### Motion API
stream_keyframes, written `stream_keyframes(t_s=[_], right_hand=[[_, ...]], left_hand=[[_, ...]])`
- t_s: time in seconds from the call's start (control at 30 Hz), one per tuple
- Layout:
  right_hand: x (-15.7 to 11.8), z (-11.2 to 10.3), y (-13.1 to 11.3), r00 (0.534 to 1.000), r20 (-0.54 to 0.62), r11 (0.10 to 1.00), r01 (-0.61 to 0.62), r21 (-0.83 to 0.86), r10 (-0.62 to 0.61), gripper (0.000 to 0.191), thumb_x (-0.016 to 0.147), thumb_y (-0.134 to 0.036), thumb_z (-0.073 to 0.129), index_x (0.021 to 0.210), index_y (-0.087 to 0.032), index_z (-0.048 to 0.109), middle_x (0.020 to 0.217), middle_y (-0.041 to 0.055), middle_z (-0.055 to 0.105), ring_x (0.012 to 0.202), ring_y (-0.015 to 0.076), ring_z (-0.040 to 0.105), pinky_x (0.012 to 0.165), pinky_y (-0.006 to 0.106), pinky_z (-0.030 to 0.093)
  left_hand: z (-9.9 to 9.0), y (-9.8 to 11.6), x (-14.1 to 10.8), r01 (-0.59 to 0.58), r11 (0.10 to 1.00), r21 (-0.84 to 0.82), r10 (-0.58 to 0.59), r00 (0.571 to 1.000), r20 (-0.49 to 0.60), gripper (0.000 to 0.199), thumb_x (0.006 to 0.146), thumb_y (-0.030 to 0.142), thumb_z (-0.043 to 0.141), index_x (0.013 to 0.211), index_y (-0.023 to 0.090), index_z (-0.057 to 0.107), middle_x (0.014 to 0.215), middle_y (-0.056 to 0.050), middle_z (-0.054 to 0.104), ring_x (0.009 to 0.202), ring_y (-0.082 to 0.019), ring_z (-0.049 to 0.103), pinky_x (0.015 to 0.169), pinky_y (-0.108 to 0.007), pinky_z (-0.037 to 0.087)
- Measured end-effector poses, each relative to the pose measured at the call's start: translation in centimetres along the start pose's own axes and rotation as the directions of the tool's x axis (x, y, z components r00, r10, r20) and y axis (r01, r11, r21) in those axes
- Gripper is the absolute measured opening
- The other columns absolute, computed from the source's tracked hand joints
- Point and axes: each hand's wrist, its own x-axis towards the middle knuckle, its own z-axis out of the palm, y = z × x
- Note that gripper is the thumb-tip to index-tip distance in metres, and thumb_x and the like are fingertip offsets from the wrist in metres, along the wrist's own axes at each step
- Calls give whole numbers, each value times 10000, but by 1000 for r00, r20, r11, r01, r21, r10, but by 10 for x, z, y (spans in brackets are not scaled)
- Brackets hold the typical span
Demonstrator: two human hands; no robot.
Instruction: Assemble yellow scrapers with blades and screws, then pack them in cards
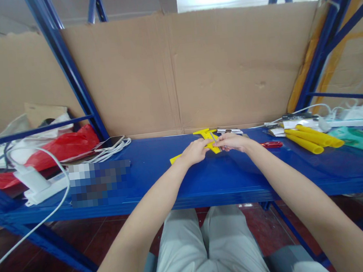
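At the middle of the blue tabletop, my left hand [198, 151] is closed on a yellow plastic piece [206, 135] with a T-shaped end. A yellow end [175, 158] sticks out to the left beneath this hand; whether it is the same piece I cannot tell. My right hand [233, 142] is closed in a pinch at the yellow piece's right side, its fingertips close to the left ones. Something thin and greyish shows at these fingertips, too small to name. To the right lies a red-handled tool [272, 144].
Yellow tubes [311, 136] lie on the right near white chargers and cables [344, 114]. A small packet [229, 131] lies behind my hands. On the left are a phone [112, 142], a white power strip [46, 189] and a red bag [69, 145]. A cardboard panel [174, 71] stands behind.
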Motion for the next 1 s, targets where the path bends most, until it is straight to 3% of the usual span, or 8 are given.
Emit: stream_keyframes(t_s=[0.1,0.2,0.27,0.33,0.43,0.67,0.83,1.0], right_hand=[[3,-6,2,997,-78,990,4,-139,-15,173,663,-262,697,564,-155,604,495,0,547,477,92,461,436,207,322],[9,-20,10,951,-292,914,-25,-406,-103,97,692,-120,609,618,-142,667,630,42,646,619,146,571,567,231,412],[13,-32,18,904,-398,837,-92,-540,-157,209,719,-65,535,783,-137,720,823,88,700,799,202,621,705,266,447],[16,-43,28,893,-428,764,-180,-620,-136,359,747,-45,473,989,-155,714,1026,129,684,968,249,607,813,322,444],[16,-51,39,890,-454,682,-311,-662,-35,464,779,-73,448,1164,-232,652,1221,141,598,1130,311,527,895,439,417],[9,-48,38,880,-471,574,-419,-704,64,484,817,-121,433,1232,-311,594,1337,115,495,1269,334,372,978,574,319],[4,-52,40,843,-527,511,-504,-697,112,478,840,-144,386,1260,-287,565,1377,122,447,1289,335,337,978,597,298],[8,-55,45,845,-501,506,-520,-688,187,499,864,-167,354,1320,-309,499,1405,119,410,1305,333,311,991,583,282]], left_hand=[[0,1,1,-8,1000,-1,8,1000,29,332,854,155,505,1171,177,600,1130,-111,623,1054,-233,585,922,-357,440],[0,2,1,-12,1000,2,12,999,48,346,849,154,511,1181,169,608,1119,-115,627,1045,-236,588,928,-361,437],[0,2,1,-15,1000,3,15,999,52,355,848,156,510,1188,176,610,1116,-108,627,1035,-232,591,927,-357,439],[1,2,1,-20,1000,8,19,998,56,366,846,159,509,1197,192,607,1116,-98,626,1030,-228,592,922,-355,443],[2,1,1,-26,1000,12,26,998,61,374,843,164,514,1202,211,606,1106,-86,631,1025,-224,593,918,-351,447],[5,1,2,-62,997,45,59,995,75,354,840,180,544,1183,211,624,1076,-78,652,983,-203,616,890,-323,460],[3,4,2,-58,995,80,50,994,100,335,831,177,565,1156,194,642,1063,-88,665,971,-205,626,873,-311,464],[0,8,1,-51,994,102,40,994,104,330,831,159,562,1146,203,649,1052,-84,671,969,-208,629,869,-318,465]])
